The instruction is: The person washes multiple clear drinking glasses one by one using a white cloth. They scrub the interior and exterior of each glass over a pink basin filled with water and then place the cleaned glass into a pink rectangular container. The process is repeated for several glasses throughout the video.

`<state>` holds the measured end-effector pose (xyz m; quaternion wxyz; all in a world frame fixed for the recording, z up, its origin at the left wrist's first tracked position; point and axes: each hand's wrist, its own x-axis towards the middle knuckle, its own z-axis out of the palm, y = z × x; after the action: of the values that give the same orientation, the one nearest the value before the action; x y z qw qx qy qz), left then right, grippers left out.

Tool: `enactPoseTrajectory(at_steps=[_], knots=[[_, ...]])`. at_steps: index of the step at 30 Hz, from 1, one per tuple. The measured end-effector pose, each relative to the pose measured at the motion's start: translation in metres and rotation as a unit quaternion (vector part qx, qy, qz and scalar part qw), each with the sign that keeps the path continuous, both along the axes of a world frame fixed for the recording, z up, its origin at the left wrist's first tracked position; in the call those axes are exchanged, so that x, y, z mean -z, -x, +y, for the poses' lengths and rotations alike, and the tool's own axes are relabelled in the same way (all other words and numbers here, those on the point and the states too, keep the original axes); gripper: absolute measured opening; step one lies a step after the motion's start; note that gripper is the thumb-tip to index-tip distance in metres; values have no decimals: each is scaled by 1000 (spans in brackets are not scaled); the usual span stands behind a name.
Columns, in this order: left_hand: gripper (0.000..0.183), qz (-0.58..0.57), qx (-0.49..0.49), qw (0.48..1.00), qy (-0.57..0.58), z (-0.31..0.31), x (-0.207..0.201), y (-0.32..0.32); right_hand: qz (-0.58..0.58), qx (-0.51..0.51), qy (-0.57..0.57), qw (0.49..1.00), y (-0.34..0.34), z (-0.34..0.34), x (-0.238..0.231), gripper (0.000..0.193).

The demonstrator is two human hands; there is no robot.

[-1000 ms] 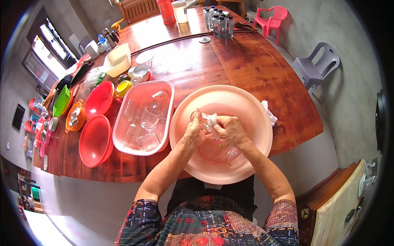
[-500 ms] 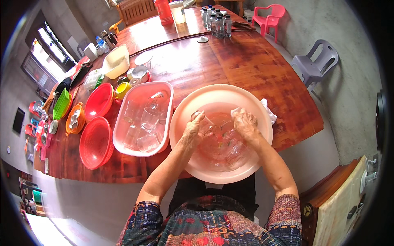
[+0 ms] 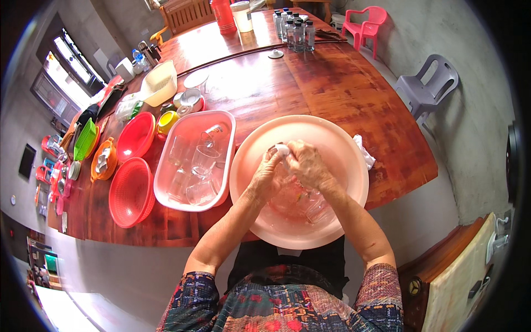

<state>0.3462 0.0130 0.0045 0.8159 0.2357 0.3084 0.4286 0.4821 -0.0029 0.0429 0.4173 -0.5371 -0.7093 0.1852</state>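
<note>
Both hands meet over a large pale pink round basin, near its far middle. My left hand is closed around a clear glass, mostly hidden by the fingers. A white cloth is bunched against the glass, gripped by my right hand. Water and more clear glassware show in the basin below my wrists. To the left, touching or nearly touching the basin, stands a pink rectangular tub with several clear glasses lying in it.
Red baskets, an orange colander, a yellow cup and a cream basket crowd the table's left. A white crumpled cloth lies right of the basin. Several dark-capped bottles stand far back on the wooden table.
My right hand has moved left with the white cloth, from the basin's right side to the glass in my left hand. My left hand has stayed near the same place.
</note>
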Motion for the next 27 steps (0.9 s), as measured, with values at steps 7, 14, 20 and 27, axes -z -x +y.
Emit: enactPoseTrajectory(at_steps=[7, 14, 20, 27], knots=[[44, -68, 38, 988, -133, -3, -19, -4, -10, 36, 54, 998, -28, 1, -20, 12], [42, 26, -6, 970, -240, -7, -16, -12, -37, 25, 54, 998, -46, -8, 12, 11], [52, -79, 0, 987, -137, -6, -19, -7, 111, -64, 182, 975, -36, -14, 21, 20], [51, -175, -53, 983, -3, 11, 17, -12, 104, -140, 198, 965, -22, -23, 16, 15]])
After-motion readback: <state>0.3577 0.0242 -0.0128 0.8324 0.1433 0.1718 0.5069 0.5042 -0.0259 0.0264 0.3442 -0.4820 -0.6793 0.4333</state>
